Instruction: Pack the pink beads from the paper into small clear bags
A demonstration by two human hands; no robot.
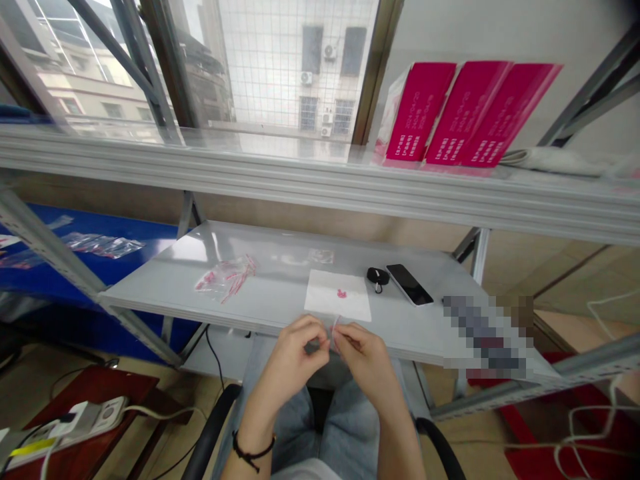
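Both hands are held close together at the front edge of the grey table (pixel 280 293). My right hand (pixel 365 357) pinches a thin pinkish-white strand (pixel 336 325), whose end sticks up above the fingertips. The thumb and fingers of my left hand (pixel 300 350) are curled to a pinch just left of it; what they hold, if anything, is too small to make out. Just beyond the hands lies a white sheet of paper (pixel 320 293) with small pink pieces (pixel 342 293) on it. To the left is a clear plastic bag (pixel 227 277) with pink strips.
Right of the paper lie a small black case (pixel 378 276) and a phone (pixel 410 285). A small clear bag (pixel 321 256) is behind the paper. Pink boxes (pixel 425 110) stand on the raised shelf (pixel 250 170). At lower left is a power strip (pixel 107 415).
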